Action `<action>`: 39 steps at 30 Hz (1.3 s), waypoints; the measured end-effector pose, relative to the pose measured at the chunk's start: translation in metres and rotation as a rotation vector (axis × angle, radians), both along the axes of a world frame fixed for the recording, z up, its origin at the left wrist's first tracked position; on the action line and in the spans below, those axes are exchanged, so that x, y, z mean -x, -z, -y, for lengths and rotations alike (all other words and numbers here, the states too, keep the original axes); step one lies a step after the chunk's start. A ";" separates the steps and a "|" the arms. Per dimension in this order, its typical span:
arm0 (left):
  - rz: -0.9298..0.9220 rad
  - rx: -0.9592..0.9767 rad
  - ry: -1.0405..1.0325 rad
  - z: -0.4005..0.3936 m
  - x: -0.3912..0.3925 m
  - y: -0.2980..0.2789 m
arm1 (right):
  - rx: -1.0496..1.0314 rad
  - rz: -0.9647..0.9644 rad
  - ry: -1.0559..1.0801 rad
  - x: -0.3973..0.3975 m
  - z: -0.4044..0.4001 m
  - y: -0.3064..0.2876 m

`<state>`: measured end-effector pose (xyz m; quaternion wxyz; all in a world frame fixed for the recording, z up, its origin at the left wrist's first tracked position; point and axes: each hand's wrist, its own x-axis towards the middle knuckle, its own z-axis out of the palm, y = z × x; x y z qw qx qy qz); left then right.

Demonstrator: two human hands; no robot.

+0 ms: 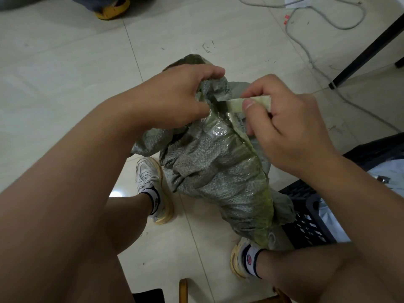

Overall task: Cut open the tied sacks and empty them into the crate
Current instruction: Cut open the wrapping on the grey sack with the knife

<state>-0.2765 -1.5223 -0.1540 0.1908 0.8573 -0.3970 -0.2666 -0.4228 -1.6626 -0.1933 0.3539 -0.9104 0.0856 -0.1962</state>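
Item one: the sack (218, 171), grey-green woven plastic with a clear taped patch near its top. We find it standing between the person's legs, its base by the right shoe (240, 259) and leaning against the crate (306, 215), its gathered neck raised to where both hands meet.

Item two: the left hand (175, 99). We note its fingers curled round the bunched neck of the sack, thumb pressed in against the fabric, the grip closed on the cloth.

Item three: the right hand (284, 125). We see thumb and forefinger pinching a pale flat strip (247, 103), which runs from the hand into the folds at the neck. The other fingers are folded in below it. Whether the strip is tape or a blade we cannot tell.

Item four: the crate, black, lattice-sided, at the lower right, touching the sack's lower end. Pale wrapped goods (389, 171) lie in it.

Item five: surroundings. We record a tiled floor (65, 73), a grey cable (306, 40) looping across the upper right, a black table leg (367, 51) beside it, a left shoe (153, 186) just left of the sack, and a yellow-soled shoe (113, 7) at the top edge.
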 end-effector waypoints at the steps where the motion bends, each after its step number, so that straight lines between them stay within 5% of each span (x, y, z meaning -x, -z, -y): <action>1: -0.009 0.006 0.000 0.000 0.000 0.000 | 0.039 -0.041 -0.020 -0.001 -0.001 0.002; 8: 0.011 -0.004 -0.011 -0.001 -0.001 0.002 | 0.136 0.040 0.009 0.000 -0.005 -0.005; 14: 0.008 -0.002 -0.009 0.002 0.002 0.001 | 0.269 -0.357 -0.158 -0.004 -0.006 0.007; 20: 0.032 -0.024 -0.011 0.000 0.001 -0.001 | 0.087 -0.053 -0.030 0.001 -0.006 -0.008; 25: 0.032 -0.022 -0.012 0.001 0.001 0.000 | 0.265 -0.369 -0.150 -0.004 -0.005 0.004; 33: 0.136 -0.135 0.018 -0.004 -0.010 0.011 | -0.131 0.209 0.128 0.003 0.005 -0.011; 39: 0.162 -0.179 0.013 -0.002 -0.011 0.014 | -0.105 0.000 0.044 0.000 0.011 0.002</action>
